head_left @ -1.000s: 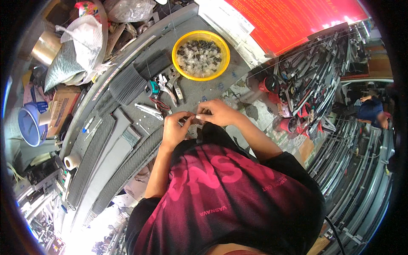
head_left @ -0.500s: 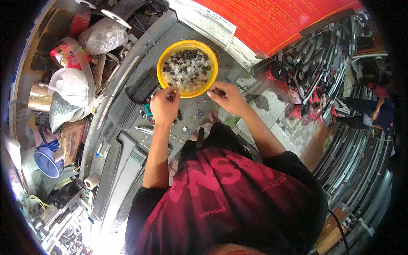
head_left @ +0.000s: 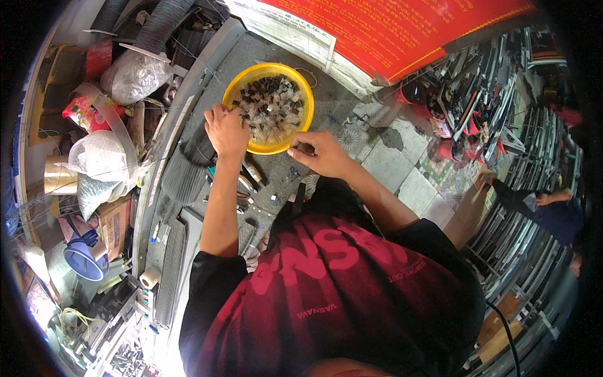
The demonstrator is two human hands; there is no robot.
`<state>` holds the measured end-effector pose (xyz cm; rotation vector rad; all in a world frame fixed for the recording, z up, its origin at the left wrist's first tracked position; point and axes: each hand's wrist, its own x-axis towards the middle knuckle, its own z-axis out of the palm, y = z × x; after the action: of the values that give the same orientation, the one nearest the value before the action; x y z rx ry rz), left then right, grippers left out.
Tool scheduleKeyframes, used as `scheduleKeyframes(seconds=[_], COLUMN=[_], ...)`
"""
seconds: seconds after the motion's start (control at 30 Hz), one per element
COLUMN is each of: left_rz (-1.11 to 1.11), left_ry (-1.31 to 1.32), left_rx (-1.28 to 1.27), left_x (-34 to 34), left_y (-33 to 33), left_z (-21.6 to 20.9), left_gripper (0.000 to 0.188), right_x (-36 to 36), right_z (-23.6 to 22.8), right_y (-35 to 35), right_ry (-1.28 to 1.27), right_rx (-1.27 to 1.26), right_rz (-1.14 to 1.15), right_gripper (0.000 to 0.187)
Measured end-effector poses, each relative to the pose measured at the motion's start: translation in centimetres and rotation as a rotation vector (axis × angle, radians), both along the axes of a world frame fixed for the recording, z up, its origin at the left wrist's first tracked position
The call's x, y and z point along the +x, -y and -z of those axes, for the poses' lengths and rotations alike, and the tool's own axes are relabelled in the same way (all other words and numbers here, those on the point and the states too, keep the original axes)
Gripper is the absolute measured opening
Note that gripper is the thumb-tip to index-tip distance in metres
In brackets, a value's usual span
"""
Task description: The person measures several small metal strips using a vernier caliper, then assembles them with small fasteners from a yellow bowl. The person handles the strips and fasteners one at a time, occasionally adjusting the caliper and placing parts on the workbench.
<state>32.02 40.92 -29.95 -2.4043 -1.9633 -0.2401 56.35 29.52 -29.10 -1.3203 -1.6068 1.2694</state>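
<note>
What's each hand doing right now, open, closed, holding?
Left hand: fingers curled into the yellow bowl; grip hidden.
Right hand: fingers pinched at the bowl's rim; contents cannot be told.

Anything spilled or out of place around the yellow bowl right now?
No spill shows. The yellow bowl sits upright with its small pieces inside. The left hand rests at its rim, the right hand beside it. Tools lie loose on the bench, cluttered but intact.

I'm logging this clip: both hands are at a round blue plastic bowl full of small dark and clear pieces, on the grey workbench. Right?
Not quite: the round plastic bowl is yellow, not blue, as the head view shows. The left hand reaches into its small pieces; the right hand is at its near rim, on the grey workbench.
</note>
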Motion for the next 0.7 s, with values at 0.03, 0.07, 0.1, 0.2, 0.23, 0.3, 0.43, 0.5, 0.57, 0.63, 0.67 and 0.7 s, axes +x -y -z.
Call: scheduleKeyframes(seconds=[0.03, 0.07, 0.1, 0.2, 0.23, 0.3, 0.43, 0.5, 0.57, 0.63, 0.67, 0.7], left_rz=[-0.001, -0.002, -0.002, -0.058, -0.054, -0.047, 0.017, 0.006, 0.011, 0.031, 0.025, 0.019], left_ry=[-0.001, -0.001, -0.002, 0.019, 0.030, 0.056, -0.026, -0.040, 0.004, 0.108, 0.291, 0.472], left_rx=[-0.015, -0.028, -0.042, 0.049, 0.074, 0.103, 0.049, 0.064, 0.127, 0.237, 0.206, 0.173], left_x=[0.0, 0.0, 0.1, 0.5, 0.9, 1.4, 1.9, 2.1, 2.1, 1.8, 1.4, 0.7], left_y=[-0.2, -0.4, -0.7, -1.3, -1.7, -2.1, -2.9, -3.2, -3.1, -2.7, -2.4, -2.0], left_z=[0.1, 0.1, 0.2, 0.4, 0.6, 1.0, 1.9, 2.3, 2.4, 2.1, 1.8, 1.2], left_gripper=[0.028, 0.029, 0.030, 0.033, 0.034, 0.034, 0.026, 0.024, 0.022, 0.020, 0.020, 0.019], right_x=[0.0, -0.1, -0.1, -0.1, 0.0, -0.1, -0.2, -0.5, -0.7, -0.9, -1.1, -1.2], right_z=[0.0, 0.0, 0.0, -0.2, -0.3, -0.4, -0.8, -0.9, -1.0, -1.1, -1.2, -1.3], right_y=[-0.1, -0.3, -0.5, -1.0, -1.2, -1.3, -1.4, -1.3, -1.1, -0.8, -0.7, -0.5], right_ry=[-0.002, 0.000, 0.008, 0.021, 0.041, 0.038, 0.025, -0.006, -0.029, -0.043, -0.059, -0.076], right_rx=[-0.018, -0.005, 0.006, 0.039, 0.049, 0.093, 0.055, 0.057, 0.077, 0.116, 0.109, 0.101], right_rz=[-0.010, -0.006, -0.003, 0.014, 0.025, 0.042, 0.028, 0.023, 0.026, 0.036, 0.047, 0.059], right_gripper=[0.019, 0.020, 0.020, 0.021, 0.021, 0.021, 0.021, 0.021, 0.020, 0.019, 0.018, 0.018])
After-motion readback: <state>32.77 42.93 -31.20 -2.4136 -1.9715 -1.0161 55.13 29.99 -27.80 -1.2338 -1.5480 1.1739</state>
